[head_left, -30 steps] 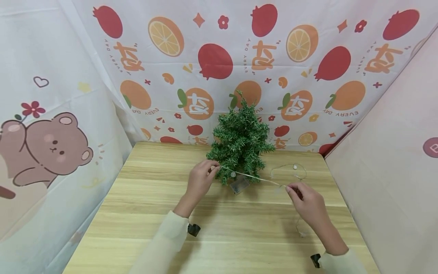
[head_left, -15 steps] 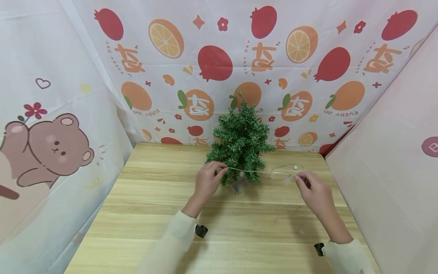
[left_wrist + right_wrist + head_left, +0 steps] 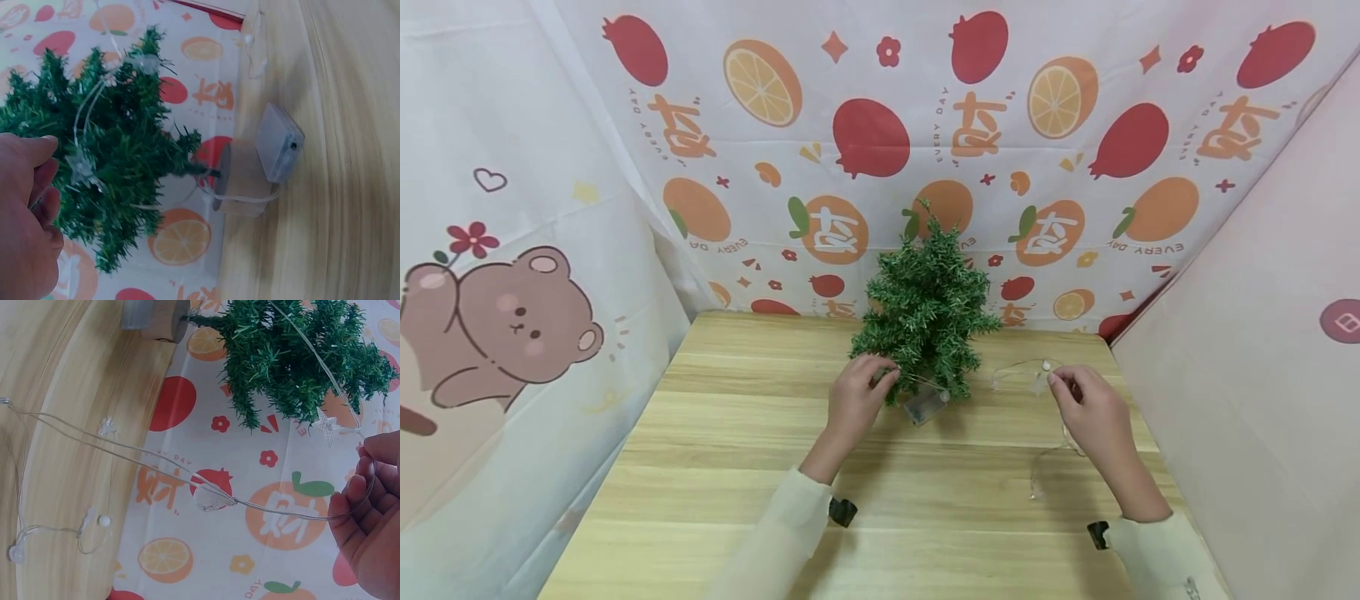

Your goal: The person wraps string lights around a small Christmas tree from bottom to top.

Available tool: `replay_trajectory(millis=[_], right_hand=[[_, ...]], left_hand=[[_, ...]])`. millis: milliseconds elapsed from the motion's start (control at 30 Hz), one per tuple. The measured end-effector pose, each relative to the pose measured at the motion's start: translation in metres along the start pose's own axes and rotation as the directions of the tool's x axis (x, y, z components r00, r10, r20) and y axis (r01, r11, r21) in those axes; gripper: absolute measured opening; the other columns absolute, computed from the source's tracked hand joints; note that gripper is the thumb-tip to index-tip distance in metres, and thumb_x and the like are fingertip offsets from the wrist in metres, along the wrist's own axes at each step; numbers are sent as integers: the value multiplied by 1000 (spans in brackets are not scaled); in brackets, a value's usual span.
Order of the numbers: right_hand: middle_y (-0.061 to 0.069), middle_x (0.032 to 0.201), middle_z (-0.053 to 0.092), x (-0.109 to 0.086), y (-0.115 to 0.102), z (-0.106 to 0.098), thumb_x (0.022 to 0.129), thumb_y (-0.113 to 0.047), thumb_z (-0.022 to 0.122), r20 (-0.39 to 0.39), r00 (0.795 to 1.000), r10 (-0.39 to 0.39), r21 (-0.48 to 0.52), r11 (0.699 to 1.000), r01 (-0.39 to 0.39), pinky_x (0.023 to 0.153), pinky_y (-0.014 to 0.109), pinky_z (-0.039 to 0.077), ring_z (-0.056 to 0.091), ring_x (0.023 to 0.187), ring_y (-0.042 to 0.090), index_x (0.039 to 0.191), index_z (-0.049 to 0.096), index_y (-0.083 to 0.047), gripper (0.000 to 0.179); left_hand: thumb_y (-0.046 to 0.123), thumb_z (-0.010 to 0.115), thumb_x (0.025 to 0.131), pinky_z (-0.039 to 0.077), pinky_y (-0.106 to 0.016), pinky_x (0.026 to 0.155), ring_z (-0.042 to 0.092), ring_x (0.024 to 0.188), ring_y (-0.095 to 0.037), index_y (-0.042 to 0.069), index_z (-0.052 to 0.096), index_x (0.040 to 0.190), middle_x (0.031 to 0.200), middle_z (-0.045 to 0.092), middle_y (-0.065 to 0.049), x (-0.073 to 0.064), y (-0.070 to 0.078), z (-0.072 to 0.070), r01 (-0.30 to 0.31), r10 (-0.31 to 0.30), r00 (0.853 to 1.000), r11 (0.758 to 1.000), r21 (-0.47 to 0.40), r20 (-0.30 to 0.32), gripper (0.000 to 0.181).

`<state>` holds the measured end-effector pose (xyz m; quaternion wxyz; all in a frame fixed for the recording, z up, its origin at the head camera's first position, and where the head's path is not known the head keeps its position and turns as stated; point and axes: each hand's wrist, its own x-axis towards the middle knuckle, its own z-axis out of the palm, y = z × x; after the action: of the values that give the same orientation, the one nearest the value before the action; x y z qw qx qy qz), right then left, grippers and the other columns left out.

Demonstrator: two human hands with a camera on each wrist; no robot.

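A string of fairy lights on thin clear wire runs between the two hands. My left hand pinches the wire just in front of the lower left branches of the small green artificial tree. My right hand holds the same string of lights right of the tree, thumb and fingertips bent around the wire. A clear star bulb hangs close to its thumb. In the left wrist view, a star bulb overlaps the branches near the left fingers. Wire trails below the right hand.
A clear battery box leans by the tree's round wooden base. More of the string lies on the wooden table, with a white ball on it. Fruit-print cloth hangs behind the tree.
My right hand has moved away to the right and slightly farther back. My left hand has shifted a little right. The wire between them, taut earlier, now droops.
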<state>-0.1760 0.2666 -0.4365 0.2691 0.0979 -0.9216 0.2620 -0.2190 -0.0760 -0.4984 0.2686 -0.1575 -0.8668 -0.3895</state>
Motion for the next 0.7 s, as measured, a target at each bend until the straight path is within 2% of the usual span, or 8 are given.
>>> replay_trajectory(millis=[200, 233, 267, 500, 700], right_hand=[[0, 76, 59, 5, -3, 4, 97, -16, 69, -30, 1000, -1, 4, 1000, 1, 57, 26, 38, 46, 67, 10, 97, 73, -7, 9], [1, 77, 60, 6, -3, 5, 97, -16, 69, -33, 999, 1, 5, 1000, 0, 57, 27, 39, 47, 67, 11, 97, 73, -7, 10], [1, 77, 60, 7, -4, 6, 97, -16, 69, -38, 999, 4, 4, 1000, -3, 58, 27, 39, 47, 68, 11, 97, 73, -7, 10], [2, 78, 61, 12, -6, 11, 97, -16, 68, -49, 999, 14, 29, 1000, -13, 59, 28, 39, 47, 69, 11, 98, 72, -7, 10], [2, 77, 60, 17, -8, 12, 98, -17, 67, -35, 999, 29, 34, 999, -27, 59, 28, 38, 47, 67, 13, 97, 72, -7, 11]], left_hand=[[24, 75, 93, 51, -23, 62, 53, 65, -4, 17, 76, 98, 93, 70, 3, -1, 18, -1, -57, 55, 998, 998, -41, -39, 9], [22, 76, 92, 47, -21, 56, 53, 65, -4, 16, 76, 97, 93, 70, 3, -1, 22, -1, -65, 63, 997, 996, -54, -38, 8], [22, 76, 92, 45, -19, 55, 52, 64, -4, 16, 76, 97, 92, 70, 3, -1, 27, 0, -68, 66, 997, 996, -65, -34, 8], [21, 78, 90, 40, -15, 53, 48, 61, -2, 16, 76, 98, 88, 69, 4, 4, 60, 17, -139, 132, 990, 971, -195, -49, 9], [25, 72, 95, 43, -16, 54, 48, 64, 0, 19, 75, 104, 95, 67, 9, 13, 101, 29, -64, 86, 995, 938, -340, 50, 12]])
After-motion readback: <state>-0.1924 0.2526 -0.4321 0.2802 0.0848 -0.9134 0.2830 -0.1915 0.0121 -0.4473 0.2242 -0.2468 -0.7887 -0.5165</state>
